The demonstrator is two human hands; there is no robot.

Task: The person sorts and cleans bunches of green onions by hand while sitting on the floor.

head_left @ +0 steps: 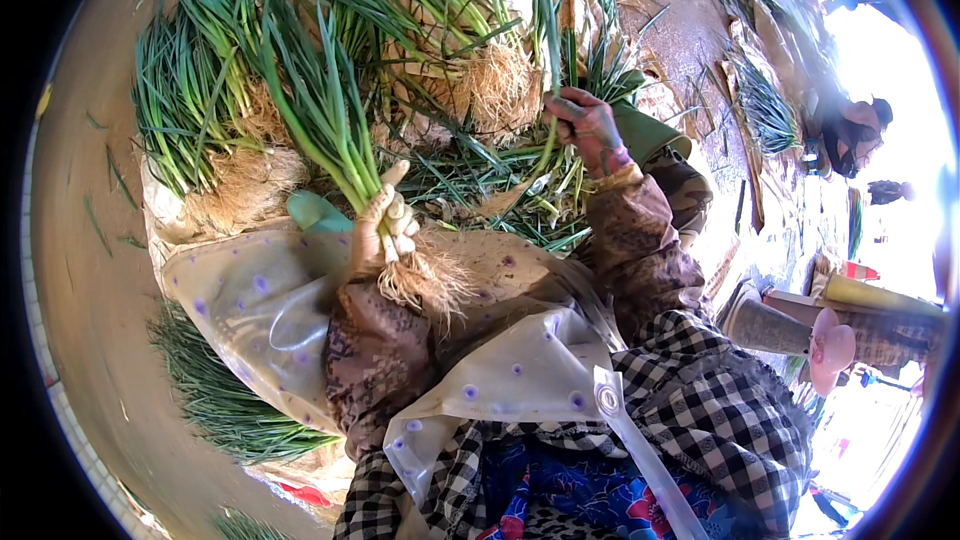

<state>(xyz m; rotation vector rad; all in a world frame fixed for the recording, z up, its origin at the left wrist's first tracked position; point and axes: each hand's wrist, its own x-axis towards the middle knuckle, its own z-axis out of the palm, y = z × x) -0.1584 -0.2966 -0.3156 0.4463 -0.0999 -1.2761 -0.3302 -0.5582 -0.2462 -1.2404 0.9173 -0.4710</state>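
My left hand [372,230], its fingers covered in something pale, is closed round the lower stems of a bunch of spring onions [335,130]. The green leaves point up and away, and the tan roots [425,280] hang out below the fingers. To the right, my right hand [590,130] has its thumb and fingers pinched on a single green onion stalk [549,145] that runs above and below the grip. Beneath and between both hands lies a heap of loose leaves and trimmings [470,185].
Rooted onion bunches rest at the far left [215,90] and far middle [495,70]. A spotted clear plastic apron [265,290] covers my lap. Another onion pile [230,390] lies at the near left. At the right stand a grey bucket [765,320] and a crouching person [850,135].
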